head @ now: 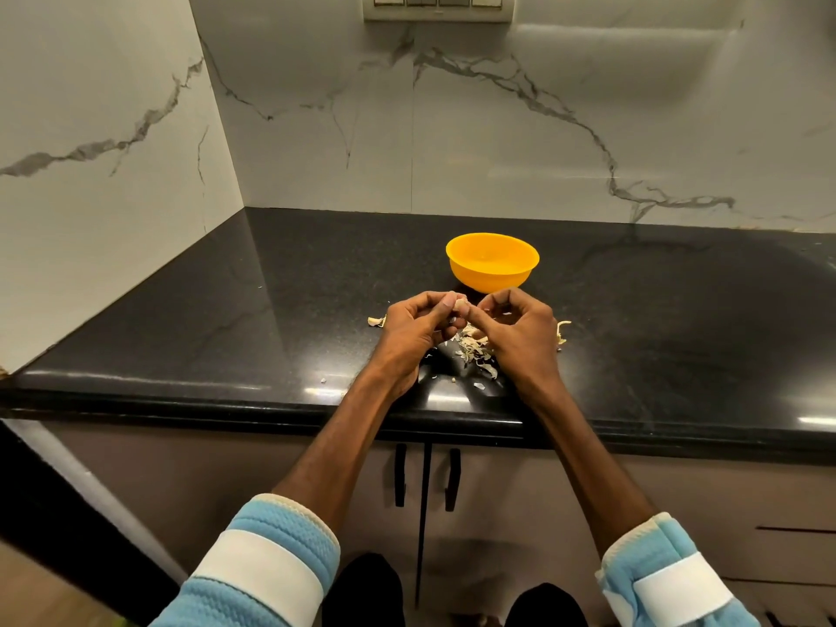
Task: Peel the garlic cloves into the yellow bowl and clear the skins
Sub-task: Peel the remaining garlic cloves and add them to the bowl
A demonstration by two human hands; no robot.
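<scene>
I am holding one clove (pixel 461 304) between my two hands, just above the counter (pixel 271 310). The left hand (pixel 416 325) is pinching its left end between thumb and curled fingers. The right hand (pixel 520 328) is pinching the other end with thumb and forefinger, and its other fingers are curling in. Whether the right fingertips are taking only the skin or also the flesh, I cannot tell; it is too small.

I am judging the clove as very light, firm, and probably slippery once it is bare. Its skin is looking thin and dry, the kind that tears into small flakes. The best place to take hold is, I think, the tip or the root end, with a nail under the loose edge, while the other hand is gripping the body only gently.

Both wrists are bending inward with the knuckles up, and the forearms are coming together toward the grip. The bowl (pixel 491 278) is standing just beyond the grip, slightly to the right, very near the fingertips. The skins (pixel 475 350) are lying under the grip and toward me, with a few loose pieces out on both sides of the hands. From this angle I am not seeing any cloves in the bowl.
</scene>
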